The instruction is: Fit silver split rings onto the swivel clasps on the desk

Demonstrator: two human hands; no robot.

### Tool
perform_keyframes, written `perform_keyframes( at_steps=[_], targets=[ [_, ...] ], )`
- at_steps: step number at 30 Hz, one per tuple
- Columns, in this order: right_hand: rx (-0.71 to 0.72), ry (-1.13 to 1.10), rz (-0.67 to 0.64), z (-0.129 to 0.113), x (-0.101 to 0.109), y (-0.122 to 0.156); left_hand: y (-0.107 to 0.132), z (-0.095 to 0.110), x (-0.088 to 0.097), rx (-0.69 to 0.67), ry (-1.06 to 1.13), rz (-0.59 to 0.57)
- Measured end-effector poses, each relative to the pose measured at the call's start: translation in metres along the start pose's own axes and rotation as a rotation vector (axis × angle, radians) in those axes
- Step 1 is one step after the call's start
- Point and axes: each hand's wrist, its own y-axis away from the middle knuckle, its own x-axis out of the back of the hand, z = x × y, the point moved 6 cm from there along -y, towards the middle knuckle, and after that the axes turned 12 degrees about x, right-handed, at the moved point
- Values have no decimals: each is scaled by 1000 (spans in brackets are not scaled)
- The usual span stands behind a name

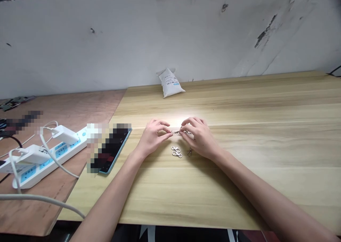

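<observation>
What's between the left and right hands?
Small metal swivel clasps at the fingertips of the left hand and right hand, seen in the head view.

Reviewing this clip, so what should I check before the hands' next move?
1. Left hand on the silver clasp: ok, fingertips pinch it.
2. Right hand on the metal pieces beside that clasp: ok, fingers curl over them.
3. Two loose lobster clasps below the hands: ok, lying together on the wooden table.
4. Dark swivel clasp near the right hand: ok, lying apart from those two.
5. Clasp gates shut: cannot tell, too small.
6. Phone apart from the hands: ok, left of the left hand.
</observation>
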Motion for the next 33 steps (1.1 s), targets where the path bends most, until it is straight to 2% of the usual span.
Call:
perform_keyframes(
  at_steps=[8,13,20,23,33],
  targets=[
    [41,32,28,-2,1,0,2,6,3,-40,-104,54],
    [18,51,41,0,3,1,2,5,1,-83,-118,38],
    [39,47,37,0,3,1,2,5,4,-40,-130,78],
    [56,57,57,-1,5,0,2,4,1,-56,-140,56],
    [-81,54,29,9,-1,4,4,7,-1,-69,-125,30]
  ],
)
